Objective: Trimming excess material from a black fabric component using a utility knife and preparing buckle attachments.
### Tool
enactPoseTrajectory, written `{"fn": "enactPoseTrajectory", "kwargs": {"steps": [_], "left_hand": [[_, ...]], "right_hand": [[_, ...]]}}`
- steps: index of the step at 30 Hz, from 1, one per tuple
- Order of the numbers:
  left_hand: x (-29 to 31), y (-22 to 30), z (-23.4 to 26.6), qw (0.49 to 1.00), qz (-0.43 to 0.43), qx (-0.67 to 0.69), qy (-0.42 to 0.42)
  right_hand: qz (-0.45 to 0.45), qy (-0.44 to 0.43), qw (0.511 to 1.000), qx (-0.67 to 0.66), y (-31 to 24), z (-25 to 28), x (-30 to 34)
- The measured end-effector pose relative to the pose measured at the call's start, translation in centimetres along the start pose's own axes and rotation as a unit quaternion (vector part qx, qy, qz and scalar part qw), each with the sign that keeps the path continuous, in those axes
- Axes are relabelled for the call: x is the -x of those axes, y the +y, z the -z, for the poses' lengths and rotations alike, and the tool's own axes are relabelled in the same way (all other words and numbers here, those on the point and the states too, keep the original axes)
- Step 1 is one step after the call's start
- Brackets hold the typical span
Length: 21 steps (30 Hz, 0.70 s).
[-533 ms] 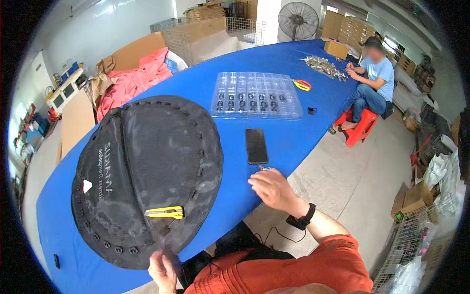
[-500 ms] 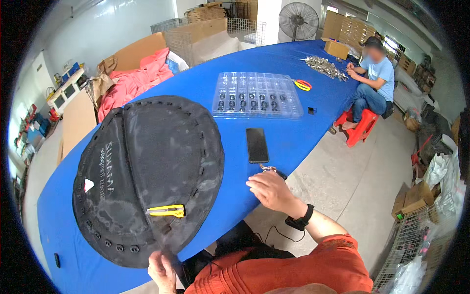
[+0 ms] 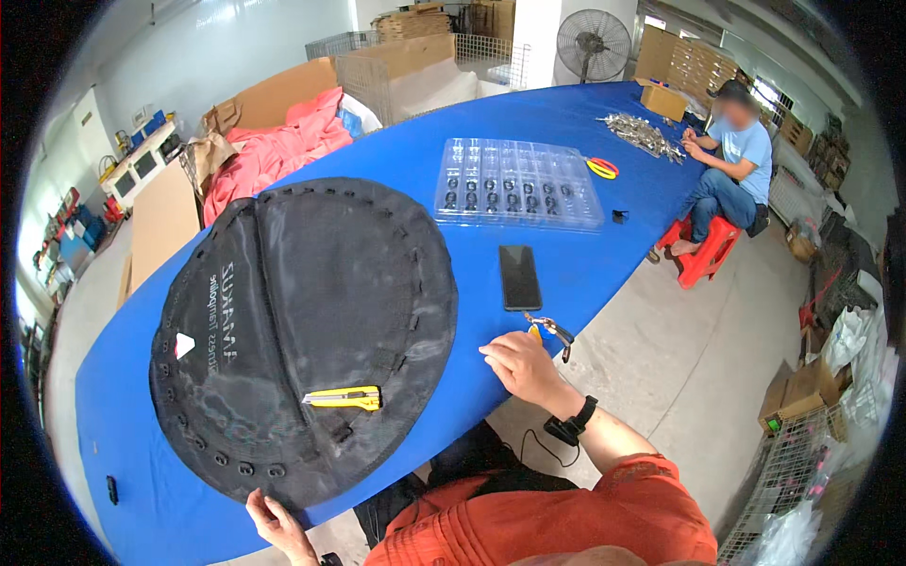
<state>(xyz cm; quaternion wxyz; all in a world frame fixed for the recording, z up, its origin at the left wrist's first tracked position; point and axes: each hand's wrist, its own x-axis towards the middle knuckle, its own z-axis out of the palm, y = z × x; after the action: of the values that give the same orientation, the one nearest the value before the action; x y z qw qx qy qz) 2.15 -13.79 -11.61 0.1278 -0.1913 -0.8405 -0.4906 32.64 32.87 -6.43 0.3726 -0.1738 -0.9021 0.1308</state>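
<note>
A round black trampoline mat point(image 3: 359, 274) lies spread over the blue table, a seam across it and small black clips along its near rim. At that rim my left hand point(image 3: 276, 528) pinches the edge between thumb and fingers. On the mat rests a yellow box cutter point(image 3: 342, 398). My right hand point(image 3: 524, 370) hangs over the table's near edge, fingers curled together; whatever they hold is hidden. Beside it are a shiny metal and dark item point(image 3: 557, 330) with a yellow bit, unclear in kind, and a black phone point(image 3: 520, 278).
A clear compartment tray point(image 3: 514, 184) with black pieces lies beyond the phone, next to red-and-yellow scissors point(image 3: 602, 168). At the far right a co-worker point(image 3: 736, 146) sits on a red stool point(image 3: 708, 250) beside a heap of metal parts point(image 3: 642, 135). A white scrap point(image 3: 184, 346) rests on the mat.
The view has turned slightly, shifting most things rightward. My left hand has moved left along the mat's near rim. A yellow bit now shows beside my right hand.
</note>
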Motion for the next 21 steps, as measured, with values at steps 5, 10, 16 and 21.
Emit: {"fn": "enactPoseTrajectory", "kwargs": {"steps": [5,10,16,21], "left_hand": [[0.0,1.0,-1.1,0.999,-0.018,-0.042,0.021],[-0.2,0.1,-1.1,0.997,-0.019,-0.074,-0.012],[0.3,2.2,-1.1,0.994,-0.032,-0.109,0.0],[0.1,3.8,-2.0,0.99,-0.078,-0.11,0.038]], "right_hand": [[-0.019,-0.009,0.999,0.026,0.0,-1.0,-2.0],[-0.054,0.011,0.998,0.027,0.0,-1.2,-2.0],[-0.059,0.018,0.997,0.042,-0.7,-1.2,-2.2],[-0.055,0.025,0.997,0.044,-0.5,-1.4,-1.8]]}}
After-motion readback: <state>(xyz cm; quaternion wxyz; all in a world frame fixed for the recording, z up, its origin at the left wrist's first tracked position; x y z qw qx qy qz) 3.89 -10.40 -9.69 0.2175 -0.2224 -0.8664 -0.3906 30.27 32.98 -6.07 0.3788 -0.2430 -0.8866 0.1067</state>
